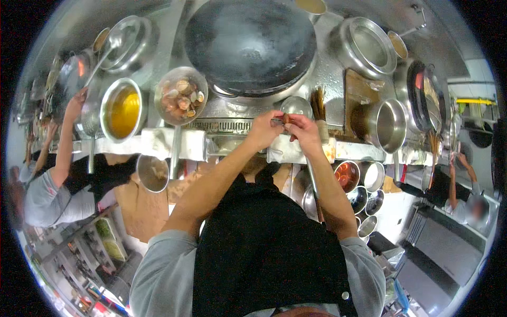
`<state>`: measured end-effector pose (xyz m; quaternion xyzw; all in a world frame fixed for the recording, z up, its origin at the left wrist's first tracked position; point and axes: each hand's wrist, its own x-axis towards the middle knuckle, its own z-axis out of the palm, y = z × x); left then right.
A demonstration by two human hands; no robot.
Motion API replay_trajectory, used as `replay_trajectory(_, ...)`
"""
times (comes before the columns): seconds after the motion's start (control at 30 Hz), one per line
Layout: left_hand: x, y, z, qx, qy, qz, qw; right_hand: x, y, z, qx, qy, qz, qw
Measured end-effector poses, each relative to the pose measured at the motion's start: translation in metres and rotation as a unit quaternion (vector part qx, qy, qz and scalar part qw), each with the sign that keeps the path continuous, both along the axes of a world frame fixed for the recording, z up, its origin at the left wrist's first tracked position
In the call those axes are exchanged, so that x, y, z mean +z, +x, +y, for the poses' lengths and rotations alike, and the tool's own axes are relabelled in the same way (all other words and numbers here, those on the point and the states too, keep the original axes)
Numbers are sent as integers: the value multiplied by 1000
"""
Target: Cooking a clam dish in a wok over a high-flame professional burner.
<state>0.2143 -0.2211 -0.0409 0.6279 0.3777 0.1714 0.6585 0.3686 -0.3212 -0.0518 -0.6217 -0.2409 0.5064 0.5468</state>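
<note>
My left hand [264, 127] and my right hand [303, 128] meet over the near edge of the range, fingertips pinched around a small brownish item [286, 118] that is too small to name. Behind them lies a round metal ladle bowl [296, 106], its handle running down past my right forearm. Just right of my right hand, a bamboo wok brush [318, 104] stands upright. A large dark wok [251, 47] sits ahead of both hands, with a hazy surface. Left of it, a long-handled metal strainer or ladle [181, 96] holds clams in their shells.
A steel bowl of yellow oil [122, 110] stands left, near a steel pot [130, 43] with a ladle. At right are a saucepan [390, 126] and a large pot [370, 47]. Folded white cloths [173, 143] lie along the edge. Co-workers [59, 194] work at far left and far right [471, 206].
</note>
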Motion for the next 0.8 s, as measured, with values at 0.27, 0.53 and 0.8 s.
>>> replay_trajectory(0.27, -2, 11, -14, -1, 236, -44, 971, 15, 20, -13, 20, -15, -8, 1000)
replay_trajectory(0.53, -1, 12, -14, -25, 329, -57, 942, 12, 21, -12, 31, -3, 32, 999)
replay_trajectory(0.8, 6, 9, -15, -27, 339, -60, 938, 10, 17, -7, 37, -2, 20, 999)
